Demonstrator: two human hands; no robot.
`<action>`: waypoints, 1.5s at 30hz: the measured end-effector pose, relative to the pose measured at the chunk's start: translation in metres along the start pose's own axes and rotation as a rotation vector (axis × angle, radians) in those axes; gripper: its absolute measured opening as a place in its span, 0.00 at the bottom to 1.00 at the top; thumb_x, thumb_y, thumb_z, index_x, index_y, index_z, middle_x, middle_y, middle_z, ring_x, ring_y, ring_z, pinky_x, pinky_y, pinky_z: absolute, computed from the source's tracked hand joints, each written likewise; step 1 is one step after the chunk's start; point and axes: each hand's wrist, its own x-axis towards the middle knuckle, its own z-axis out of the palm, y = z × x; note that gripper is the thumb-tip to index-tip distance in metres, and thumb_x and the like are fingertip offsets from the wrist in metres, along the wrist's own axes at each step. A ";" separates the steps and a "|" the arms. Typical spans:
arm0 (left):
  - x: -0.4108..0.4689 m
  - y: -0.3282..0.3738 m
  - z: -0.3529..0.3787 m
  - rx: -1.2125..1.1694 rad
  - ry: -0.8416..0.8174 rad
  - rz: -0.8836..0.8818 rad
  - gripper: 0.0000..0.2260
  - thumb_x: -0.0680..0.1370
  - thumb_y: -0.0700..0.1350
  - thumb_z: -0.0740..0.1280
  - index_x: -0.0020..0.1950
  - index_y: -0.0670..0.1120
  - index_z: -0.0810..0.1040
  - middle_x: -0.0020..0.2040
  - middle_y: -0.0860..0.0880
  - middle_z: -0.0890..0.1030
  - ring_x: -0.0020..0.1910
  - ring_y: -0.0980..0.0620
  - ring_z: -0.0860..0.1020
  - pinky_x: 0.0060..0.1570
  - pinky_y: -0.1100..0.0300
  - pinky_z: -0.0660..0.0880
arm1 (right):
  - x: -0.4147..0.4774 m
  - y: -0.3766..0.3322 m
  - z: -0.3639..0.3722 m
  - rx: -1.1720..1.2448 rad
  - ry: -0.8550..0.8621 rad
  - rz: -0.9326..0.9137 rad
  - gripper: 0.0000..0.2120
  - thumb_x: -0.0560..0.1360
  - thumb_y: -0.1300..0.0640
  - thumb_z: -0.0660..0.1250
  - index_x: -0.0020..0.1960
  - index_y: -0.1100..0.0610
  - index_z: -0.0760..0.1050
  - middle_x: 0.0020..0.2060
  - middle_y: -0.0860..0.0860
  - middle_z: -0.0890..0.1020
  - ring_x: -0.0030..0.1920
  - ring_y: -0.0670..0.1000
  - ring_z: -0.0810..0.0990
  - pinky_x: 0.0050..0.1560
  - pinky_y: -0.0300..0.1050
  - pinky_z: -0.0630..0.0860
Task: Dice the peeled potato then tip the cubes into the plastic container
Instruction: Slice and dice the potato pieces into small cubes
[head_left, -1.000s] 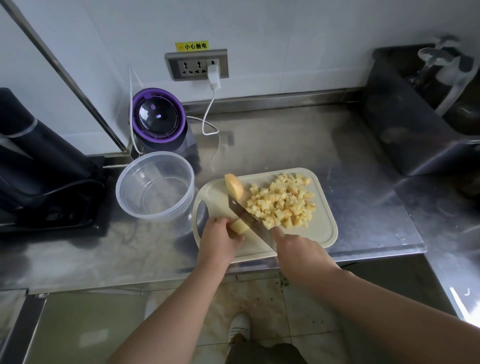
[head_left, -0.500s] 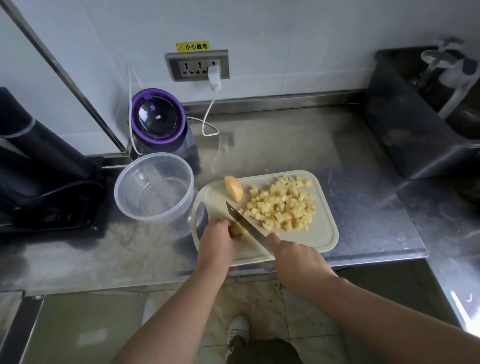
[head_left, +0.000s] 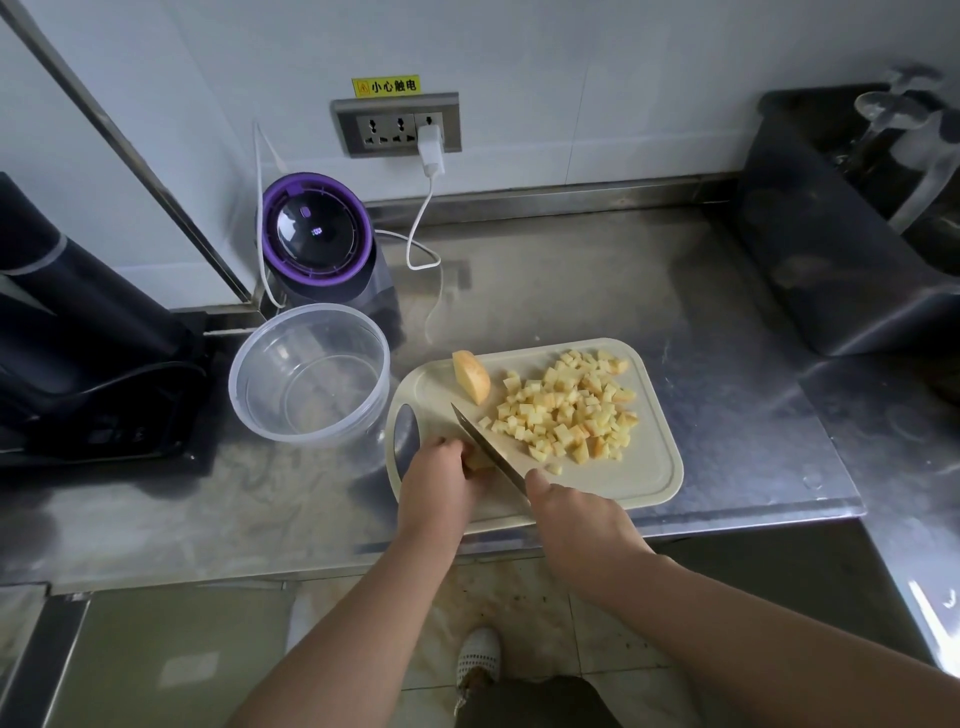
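Knife (head_left: 485, 447), gripped in R hand (head_left: 576, 519), has edged toward L hand (head_left: 436, 483), whose curled fingers pin potato piece (head_left: 477, 461) at board (head_left: 623, 483) 7 o'clock for slicing.

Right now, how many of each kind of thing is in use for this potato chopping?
Cutting board: 1
Knife: 1
Plastic container: 1
Cube pile: 1, cubes too many to count
Uncut potato chunks: 2, a wedge and a piece under the left hand
Total: 6

Right hand (head_left: 582, 525) knifes (head_left: 488, 449) potato (head_left: 477, 460) held by left hand (head_left: 439, 480).
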 end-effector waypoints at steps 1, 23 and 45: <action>0.000 0.000 0.000 -0.006 0.002 0.001 0.08 0.75 0.47 0.70 0.51 0.44 0.81 0.48 0.48 0.80 0.46 0.50 0.78 0.44 0.63 0.72 | 0.001 0.000 -0.001 0.018 0.007 0.012 0.21 0.79 0.65 0.62 0.67 0.55 0.58 0.44 0.50 0.74 0.41 0.49 0.79 0.40 0.42 0.78; -0.004 -0.005 -0.009 -0.013 -0.047 -0.020 0.08 0.77 0.45 0.67 0.54 0.44 0.80 0.50 0.49 0.81 0.49 0.49 0.79 0.50 0.57 0.77 | -0.007 -0.008 0.001 0.001 0.023 -0.004 0.21 0.78 0.66 0.61 0.67 0.54 0.58 0.43 0.50 0.74 0.41 0.50 0.79 0.40 0.43 0.77; 0.044 0.012 -0.058 -0.081 -0.080 0.049 0.07 0.76 0.40 0.68 0.53 0.44 0.80 0.50 0.49 0.83 0.51 0.48 0.80 0.55 0.54 0.75 | -0.024 0.051 -0.031 -0.025 0.039 0.003 0.16 0.83 0.55 0.56 0.70 0.49 0.59 0.52 0.51 0.79 0.44 0.48 0.80 0.44 0.41 0.79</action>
